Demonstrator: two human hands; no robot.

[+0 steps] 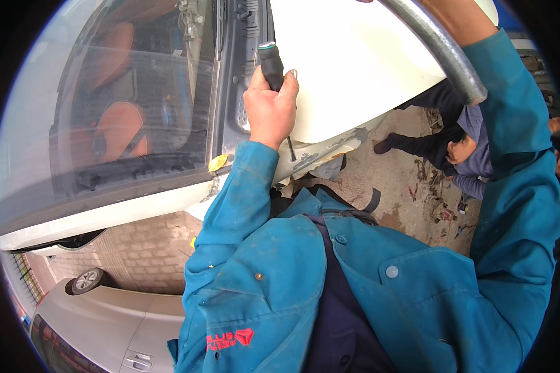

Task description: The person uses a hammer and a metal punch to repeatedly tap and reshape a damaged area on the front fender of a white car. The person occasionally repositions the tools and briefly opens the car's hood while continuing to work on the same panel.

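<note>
My left hand (269,115) is closed round the black handle of a screwdriver (271,65), whose butt end is green-rimmed. Below the fist its thin shaft points down to the scraped fender edge (305,152) beside the white hood (348,68) of a car. At the upper right my right hand (451,17) is partly cut off by the frame. It grips a thick grey metal pipe (442,46), raised above the hood with one end pointing toward me. Most of the right fingers lie out of view.
The car's windshield (137,93) fills the left, with a yellow leaf (218,163) at its corner. A silver car (112,323) stands at lower left. On the right, a crouching person (473,146) is beside scattered parts (440,214) on the ground.
</note>
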